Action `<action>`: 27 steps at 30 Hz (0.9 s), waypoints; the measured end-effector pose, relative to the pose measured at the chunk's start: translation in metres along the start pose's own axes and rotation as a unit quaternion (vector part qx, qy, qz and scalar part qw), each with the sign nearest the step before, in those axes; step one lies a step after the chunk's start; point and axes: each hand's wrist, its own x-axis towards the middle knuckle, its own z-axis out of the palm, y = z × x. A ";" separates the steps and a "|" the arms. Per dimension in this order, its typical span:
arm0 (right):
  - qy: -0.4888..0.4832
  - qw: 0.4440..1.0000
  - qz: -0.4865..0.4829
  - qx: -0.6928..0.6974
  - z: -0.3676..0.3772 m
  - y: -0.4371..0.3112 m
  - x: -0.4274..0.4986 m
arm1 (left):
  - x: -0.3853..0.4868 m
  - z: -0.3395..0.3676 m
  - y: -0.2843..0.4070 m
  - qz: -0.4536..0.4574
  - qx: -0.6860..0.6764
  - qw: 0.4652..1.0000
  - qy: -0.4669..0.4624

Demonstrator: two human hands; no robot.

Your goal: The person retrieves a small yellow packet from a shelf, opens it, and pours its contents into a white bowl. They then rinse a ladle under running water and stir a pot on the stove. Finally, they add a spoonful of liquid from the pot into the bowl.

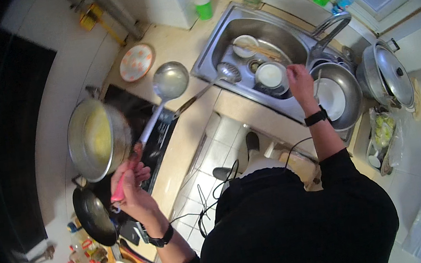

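Note:
My left hand (134, 188) grips the pink handle of a large metal ladle (171, 81). The ladle's bowl is over the counter, between the stove and the sink. Just left of this hand, a deep metal pot (95, 141) with yellowish contents sits on the black stove (159, 128). My right hand (300, 80) hangs over the near right part of the steel sink (219, 49), fingers curled together. It is close to a white bowl (270, 75) in the sink; whether it touches or holds anything is unclear. A slotted metal spoon (228, 73) lies across the sink's left edge.
A metal basin (351, 99) holding a white dish (331, 98) stands right of the sink, below the faucet (331, 31). Further right is a lidded pot (394, 73). A black frying pan (95, 216) lies beyond my left wrist. Black cables (203, 209) hang near my legs.

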 end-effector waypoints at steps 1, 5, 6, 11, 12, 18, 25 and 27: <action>0.046 0.996 -0.009 -0.072 -0.015 0.015 0.019 | -0.002 0.021 -0.010 -0.005 -0.008 1.000 -0.016; 0.153 0.941 -0.004 -0.303 -0.060 0.075 0.072 | -0.014 0.102 -0.041 -0.040 -0.013 0.996 -0.078; 0.158 0.922 0.020 -0.353 -0.065 0.087 0.080 | -0.015 0.121 -0.048 -0.044 -0.006 0.993 -0.109; -0.047 0.900 0.140 -0.410 -0.080 0.141 0.096 | -0.027 0.207 -0.065 -0.079 -0.037 0.971 -0.222; -0.070 0.908 0.152 -0.384 -0.081 0.149 0.095 | -0.029 0.220 -0.067 -0.097 -0.034 0.965 -0.242; -0.045 0.937 0.102 -0.331 -0.085 0.170 0.086 | -0.035 0.280 -0.073 -0.116 -0.031 0.949 -0.290; -0.058 0.943 0.106 -0.312 -0.084 0.163 0.083 | -0.039 0.309 -0.077 -0.107 -0.035 0.948 -0.299; -0.053 0.945 0.106 -0.306 -0.083 0.162 0.082 | -0.039 0.312 -0.077 -0.096 -0.018 0.947 -0.307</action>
